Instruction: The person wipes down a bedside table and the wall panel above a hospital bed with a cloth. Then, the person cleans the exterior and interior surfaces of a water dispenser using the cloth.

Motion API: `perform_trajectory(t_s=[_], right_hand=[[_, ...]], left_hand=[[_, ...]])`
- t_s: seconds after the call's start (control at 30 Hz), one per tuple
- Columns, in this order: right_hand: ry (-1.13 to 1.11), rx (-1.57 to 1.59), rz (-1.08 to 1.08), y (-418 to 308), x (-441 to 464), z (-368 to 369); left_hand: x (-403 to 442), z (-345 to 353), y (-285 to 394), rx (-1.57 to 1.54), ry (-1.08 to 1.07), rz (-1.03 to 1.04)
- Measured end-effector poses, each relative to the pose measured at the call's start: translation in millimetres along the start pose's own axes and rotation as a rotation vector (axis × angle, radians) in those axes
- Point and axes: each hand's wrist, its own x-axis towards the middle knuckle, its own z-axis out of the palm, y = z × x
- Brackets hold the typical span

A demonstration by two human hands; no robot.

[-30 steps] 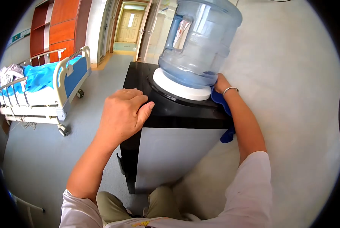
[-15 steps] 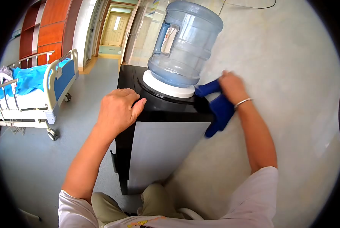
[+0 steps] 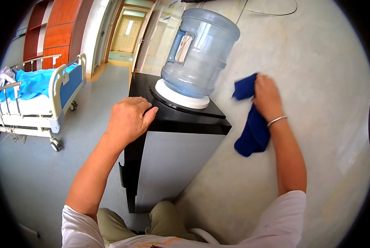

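Note:
A clear blue water bottle [image 3: 203, 51] stands upside down on the white ring [image 3: 181, 96] of a black water dispenser with a grey side panel [image 3: 172, 161]. My left hand [image 3: 129, 120] rests on the dispenser's top edge, palm down, its fingers partly curled over and the thumb apart; nothing shows in it. Right of the dispenser, away from its corner, my right hand [image 3: 268, 97] holds a dark blue cloth [image 3: 253, 132]. The cloth hangs down from the fingers, and one end sticks out to the left. A silver bracelet is on the right wrist.
On the left is a bed [image 3: 55, 93] with rails, wheels and blue bedding. Behind it stands a red-brown cabinet [image 3: 61, 31]. An open doorway [image 3: 129, 33] lies at the back. A pale wall [image 3: 325, 103] is on the right, with a thin cable [image 3: 271, 15] at the top.
My right hand has pulled the blue cloth off the dispenser's right edge and moved out to the right. My left hand stays on the top edge. The view has shifted slightly.

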Motion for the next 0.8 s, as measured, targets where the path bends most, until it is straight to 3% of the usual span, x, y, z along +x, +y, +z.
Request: perform_trajectory(t_s=[0.17,0.23,0.3,0.43,0.5,0.57,0.6,0.67,0.73,0.8], right_hand=[[-0.18,0.104,-0.215,-63,-52,39],[-0.249,0.163,-0.289,-82,-76,37],[-0.342,0.21,-0.502,-95,-102,30],[-0.534,0.348,-0.643,-104,-128,22],[-0.447,0.307,-0.486,-87,-122,25],[-0.386,0.02,-0.219,-63,-81,-5],[-0.237,0.111,-0.132,-46,-70,-11],[0.018,-0.042,-0.173,-39,-56,-13],[-0.025,-0.136,-0.137,-58,-59,6],[-0.041,0.193,0.039,-86,-76,40]], left_hand=[[0,1,-1,0.01,0.035,0.027],[-3,1,-3,0.017,0.038,0.023],[-3,5,-6,0.009,0.056,0.056],[-2,8,-10,0.034,0.075,0.071],[-2,10,-11,0.023,0.073,0.068],[-2,8,-8,0.042,0.044,0.032],[-1,6,-8,0.052,0.023,0.031],[-1,8,-10,0.064,0.039,0.038],[-1,7,-7,0.064,0.027,0.023],[-1,6,-5,0.064,0.02,0.008]])
